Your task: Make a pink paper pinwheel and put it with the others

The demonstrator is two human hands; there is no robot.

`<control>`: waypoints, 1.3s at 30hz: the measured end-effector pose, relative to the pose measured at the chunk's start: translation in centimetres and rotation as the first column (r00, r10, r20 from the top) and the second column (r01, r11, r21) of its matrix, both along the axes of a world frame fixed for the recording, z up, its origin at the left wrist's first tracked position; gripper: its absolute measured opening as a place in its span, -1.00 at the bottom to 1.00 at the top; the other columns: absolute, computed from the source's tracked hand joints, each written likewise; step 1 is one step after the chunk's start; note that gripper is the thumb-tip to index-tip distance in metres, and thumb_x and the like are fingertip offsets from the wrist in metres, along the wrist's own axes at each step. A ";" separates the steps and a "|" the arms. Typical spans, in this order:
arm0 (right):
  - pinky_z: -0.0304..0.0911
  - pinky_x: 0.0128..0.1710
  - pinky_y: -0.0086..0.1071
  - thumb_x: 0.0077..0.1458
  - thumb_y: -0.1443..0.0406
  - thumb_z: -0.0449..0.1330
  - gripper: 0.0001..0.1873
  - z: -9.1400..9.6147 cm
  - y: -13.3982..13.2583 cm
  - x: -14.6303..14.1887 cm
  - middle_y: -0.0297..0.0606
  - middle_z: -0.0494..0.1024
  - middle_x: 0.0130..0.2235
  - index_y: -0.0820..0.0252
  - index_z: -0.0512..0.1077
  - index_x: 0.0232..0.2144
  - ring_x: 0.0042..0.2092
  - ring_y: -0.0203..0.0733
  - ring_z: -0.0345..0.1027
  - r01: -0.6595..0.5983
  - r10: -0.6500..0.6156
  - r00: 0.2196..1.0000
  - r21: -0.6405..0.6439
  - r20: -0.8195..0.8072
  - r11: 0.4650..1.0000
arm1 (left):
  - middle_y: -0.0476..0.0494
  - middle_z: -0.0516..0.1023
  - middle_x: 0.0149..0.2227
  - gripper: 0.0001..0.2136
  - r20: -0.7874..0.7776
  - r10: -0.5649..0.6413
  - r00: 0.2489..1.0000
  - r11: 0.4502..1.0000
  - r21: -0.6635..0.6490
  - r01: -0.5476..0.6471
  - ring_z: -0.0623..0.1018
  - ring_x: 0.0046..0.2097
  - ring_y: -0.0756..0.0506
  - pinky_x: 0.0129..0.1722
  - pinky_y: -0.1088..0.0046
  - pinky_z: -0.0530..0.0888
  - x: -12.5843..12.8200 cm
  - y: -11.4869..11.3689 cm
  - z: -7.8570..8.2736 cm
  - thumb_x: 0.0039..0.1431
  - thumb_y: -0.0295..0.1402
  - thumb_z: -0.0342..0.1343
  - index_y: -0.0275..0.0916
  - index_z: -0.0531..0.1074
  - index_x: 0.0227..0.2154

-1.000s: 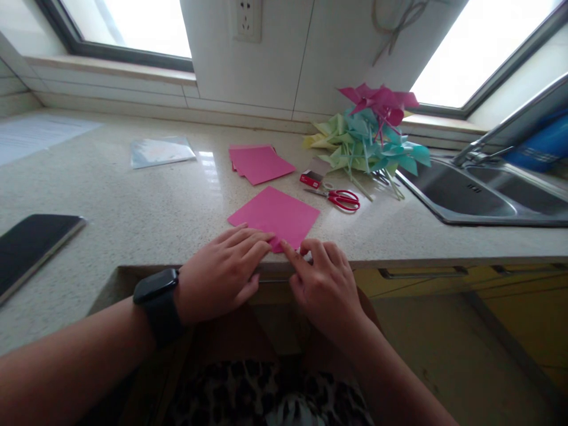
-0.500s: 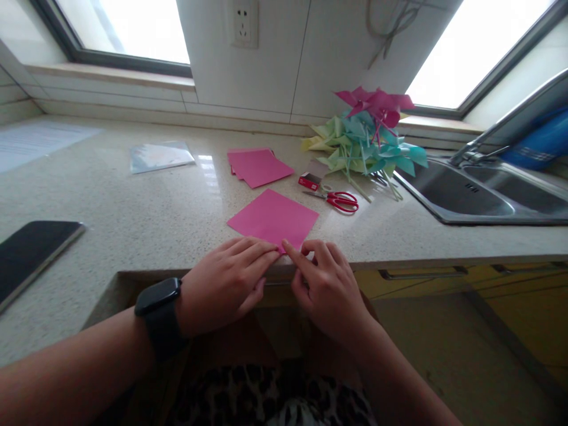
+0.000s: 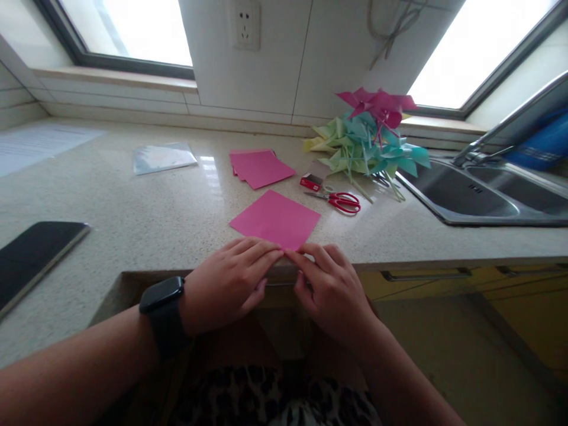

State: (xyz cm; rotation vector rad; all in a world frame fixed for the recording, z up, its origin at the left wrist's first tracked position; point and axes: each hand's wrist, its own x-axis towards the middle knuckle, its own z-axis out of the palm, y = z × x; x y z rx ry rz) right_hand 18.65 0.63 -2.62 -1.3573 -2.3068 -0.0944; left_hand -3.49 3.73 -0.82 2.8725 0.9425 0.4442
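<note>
A square sheet of pink paper (image 3: 276, 216) lies on the counter with one corner towards me, at the counter's front edge. My left hand (image 3: 231, 275), with a black watch (image 3: 162, 296) on its wrist, has its fingers pressed together and holds down the near corner. From the other side, my right hand (image 3: 331, 284) meets it there. Its fingers are bent, and the fingertips press on the same corner. The very tip of the corner is hidden under my fingers.
Behind the sheet lie a stack of pink paper (image 3: 264, 167), a small red box (image 3: 311, 181) and red-handled scissors (image 3: 341, 201). Paper pinwheels (image 3: 370, 139) are heaped beside the sink (image 3: 470, 201). On the left are a phone (image 3: 38, 254) and a clear packet (image 3: 164, 158).
My right index finger has slid down to the corner's tip, and another right fingertip now touches the paper's right edge. The left hand stays in place. The view has shifted slightly.
</note>
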 end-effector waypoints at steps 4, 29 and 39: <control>0.28 0.00 -0.04 0.19 0.40 0.11 -0.56 0.1 0.1 -0.1 -0.16 0.49 0.01 0.17 0.45 0.11 -0.05 0.03 0.27 0.010 -0.010 1.000 -0.003 0.019 1.000 | -0.28 0.43 0.18 -0.51 -0.002 -0.007 1.000 1.000 0.018 0.007 0.41 0.16 -0.24 0.21 0.09 0.36 0.0 0.0 -0.1 0.23 -0.46 0.08 -0.33 0.27 0.22; 0.21 -0.04 -0.03 0.19 0.37 0.10 -0.53 0.0 0.2 -0.9 -0.17 0.48 0.06 0.12 0.40 0.15 -0.04 0.04 0.27 0.087 -0.087 0.990 0.007 0.109 0.996 | -0.38 0.37 0.22 -0.43 -0.077 0.032 0.997 0.995 0.097 -0.024 0.36 0.19 -0.29 0.23 0.07 0.36 0.0 -0.1 -0.7 0.19 -0.47 0.08 -0.45 0.19 0.27; 0.18 -0.02 -0.04 0.18 0.39 0.12 -0.64 -0.3 -0.3 -0.9 -0.18 0.51 0.01 0.15 0.45 0.03 -0.06 0.03 0.26 0.077 -0.079 0.996 0.038 0.037 0.996 | -0.31 0.43 0.17 -0.55 0.005 0.033 0.999 0.999 0.029 -0.033 0.40 0.16 -0.25 0.21 0.07 0.39 0.1 0.0 -0.2 0.25 -0.47 0.05 -0.36 0.30 0.20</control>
